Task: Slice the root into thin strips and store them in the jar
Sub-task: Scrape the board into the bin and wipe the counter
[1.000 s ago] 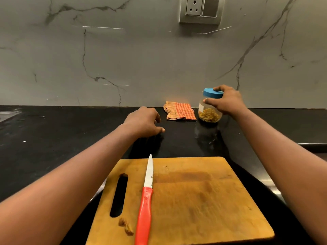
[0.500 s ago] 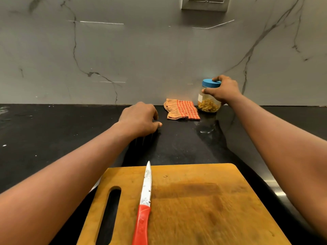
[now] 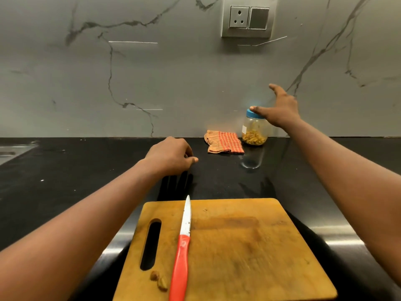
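Fingers (image 3: 274, 89) of right hand (image 3: 282, 111) now spread apart, off the jar (image 3: 255, 129) they gripped before, jar standing on tabletop (image 3: 65, 170) beside cloth (image 3: 224, 144); left hand (image 3: 171, 156) stays curled, fingers together, on tabletop.

No legible text or labels

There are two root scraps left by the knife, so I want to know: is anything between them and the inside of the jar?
Yes: the blue lid is on the jar, closing its mouth. The scraps lie on the cutting board beside the knife.
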{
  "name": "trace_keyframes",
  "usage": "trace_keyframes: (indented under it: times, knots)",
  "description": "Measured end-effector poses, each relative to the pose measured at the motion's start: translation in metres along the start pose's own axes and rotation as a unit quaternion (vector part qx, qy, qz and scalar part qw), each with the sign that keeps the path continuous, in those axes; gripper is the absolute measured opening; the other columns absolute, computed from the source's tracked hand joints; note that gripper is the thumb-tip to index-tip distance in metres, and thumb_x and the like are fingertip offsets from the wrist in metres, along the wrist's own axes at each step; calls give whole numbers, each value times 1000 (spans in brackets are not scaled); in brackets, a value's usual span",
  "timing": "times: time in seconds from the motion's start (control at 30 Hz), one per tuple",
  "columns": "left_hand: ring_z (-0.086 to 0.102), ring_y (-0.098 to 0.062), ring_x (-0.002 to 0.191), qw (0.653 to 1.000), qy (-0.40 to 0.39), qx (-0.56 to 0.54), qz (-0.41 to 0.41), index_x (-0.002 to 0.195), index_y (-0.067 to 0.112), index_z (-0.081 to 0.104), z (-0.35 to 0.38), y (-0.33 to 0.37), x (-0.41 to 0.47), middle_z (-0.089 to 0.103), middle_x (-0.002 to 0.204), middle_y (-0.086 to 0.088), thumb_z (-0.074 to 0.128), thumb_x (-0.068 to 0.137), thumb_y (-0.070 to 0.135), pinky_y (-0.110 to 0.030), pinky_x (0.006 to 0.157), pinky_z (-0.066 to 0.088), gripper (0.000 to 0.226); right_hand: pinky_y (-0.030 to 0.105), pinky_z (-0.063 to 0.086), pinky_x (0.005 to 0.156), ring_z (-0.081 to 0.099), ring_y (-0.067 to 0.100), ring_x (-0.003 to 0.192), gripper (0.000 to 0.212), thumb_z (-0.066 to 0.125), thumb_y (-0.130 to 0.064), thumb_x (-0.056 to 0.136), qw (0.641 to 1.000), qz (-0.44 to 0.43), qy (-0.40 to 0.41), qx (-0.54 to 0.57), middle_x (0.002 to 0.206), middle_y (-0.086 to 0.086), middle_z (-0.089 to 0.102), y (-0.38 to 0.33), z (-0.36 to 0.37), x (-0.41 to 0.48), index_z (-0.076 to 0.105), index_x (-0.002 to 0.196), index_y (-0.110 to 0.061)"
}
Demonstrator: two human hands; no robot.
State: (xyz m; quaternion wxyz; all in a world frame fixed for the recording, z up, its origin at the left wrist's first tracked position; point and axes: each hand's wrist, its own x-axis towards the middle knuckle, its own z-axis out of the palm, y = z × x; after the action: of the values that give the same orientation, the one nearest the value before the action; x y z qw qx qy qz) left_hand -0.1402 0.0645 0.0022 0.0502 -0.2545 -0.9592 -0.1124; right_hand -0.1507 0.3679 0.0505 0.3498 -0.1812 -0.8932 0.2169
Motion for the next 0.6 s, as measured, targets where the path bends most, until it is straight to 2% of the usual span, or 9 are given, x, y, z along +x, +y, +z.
trace_keyframes:
  times: [0.07, 0.13, 0.2, 0.27, 0.33, 0.43, 0.53, 0.6]
  knots:
    - [64, -13, 97, 1000, -1, -15, -4, 119, 21, 69, -6, -1, -15, 71, 111, 2, 60, 94, 45, -36, 86, 57, 36, 38, 41, 96, 46, 27, 124, 79, 73, -50, 75, 998, -51, 5, -21, 134, 7, 54, -16, -16, -17, 40, 142, -24]
    - [64, -12, 98, 1000, 0, -23, -11, 119, 22, 69, -11, -4, -34, 70, 112, 2, 61, 93, 45, -34, 86, 56, 35, 33, 46, 87, 59, 20, 105, 65, 73, -47, 75, 994, -108, -19, -18, 110, 2, 67, -37, -32, -46, 50, 133, -28]
    - [64, -12, 97, 999, -4, -30, -18, 118, 22, 69, -15, -9, -53, 70, 112, 3, 62, 93, 45, -34, 85, 56, 34, 27, 49, 77, 65, 8, 81, 47, 73, -43, 77, 981, -166, -98, 13, 86, -5, 71, -61, -48, -87, 60, 121, -33]
    - [64, -12, 96, 999, -10, -38, -24, 116, 23, 70, -19, -14, -73, 70, 112, 4, 63, 92, 45, -35, 85, 57, 33, 21, 46, 63, 60, -1, 63, 31, 73, -36, 80, 948, -231, -219, 27, 73, -10, 68, -83, -62, -138, 66, 110, -35]
    - [65, -12, 95, 998, -7, -49, -28, 115, 23, 70, -21, -19, -93, 70, 113, 5, 64, 91, 45, -33, 85, 56, 33, 17, 45, 57, 59, -1, 60, 25, 69, -35, 84, 896, -290, -337, 14, 68, -11, 63, -100, -71, -186, 66, 109, -37]
    - [62, -14, 108, 997, -14, -64, -36, 118, 23, 69, -25, -24, -123, 67, 121, 3, 65, 91, 43, -28, 87, 50, 34, 14, 48, 62, 64, -2, 66, 26, 62, -33, 90, 828, -301, -472, 13, 70, -13, 66, -117, -80, -246, 63, 116, -37]
    - [64, -15, 106, 995, -40, -70, -55, 121, 19, 67, -25, -25, -144, 66, 122, 0, 67, 90, 42, -24, 81, 49, 38, 9, 41, 58, 59, -8, 66, 24, 57, -34, 93, 820, -319, -474, 12, 65, -25, 60, -124, -80, -276, 66, 115, -35]
    - [71, -14, 83, 992, -46, -87, -79, 115, 16, 68, -25, -23, -156, 70, 107, -4, 71, 87, 41, -23, 69, 57, 38, 8, 37, 55, 54, -14, 66, 25, 56, -37, 93, 830, -324, -455, -2, 66, -26, 55, -129, -80, -283, 68, 114, -31]
